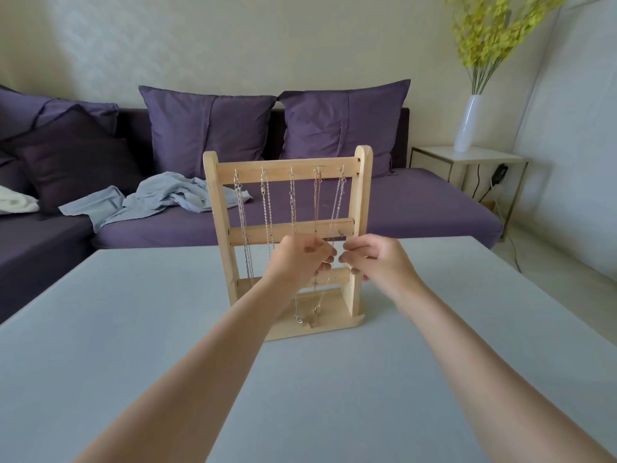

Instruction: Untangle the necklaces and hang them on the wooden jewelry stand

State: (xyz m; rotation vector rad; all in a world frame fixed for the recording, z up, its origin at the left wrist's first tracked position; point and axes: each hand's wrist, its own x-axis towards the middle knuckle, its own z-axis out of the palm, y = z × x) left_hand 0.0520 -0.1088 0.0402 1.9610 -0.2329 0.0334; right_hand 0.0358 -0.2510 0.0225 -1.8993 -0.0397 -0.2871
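A wooden jewelry stand [364, 182] stands upright on the pale table [133, 329]. Several thin necklaces [267, 202] hang from hooks on its top bar. Their lower ends reach the stand's base, where pendants [309, 319] lie. My left hand [300, 262] and my right hand [377, 259] are raised in front of the middle bar, fingertips almost meeting. Both pinch a fine chain [335, 212] that hangs from the rightmost top hook. My hands hide the lower parts of the middle chains.
A purple sofa [417, 208] with cushions runs behind the table, with a light blue cloth [160, 198] crumpled on its seat. A side table [467, 158] with a white vase [469, 125] of yellow flowers stands at the right.
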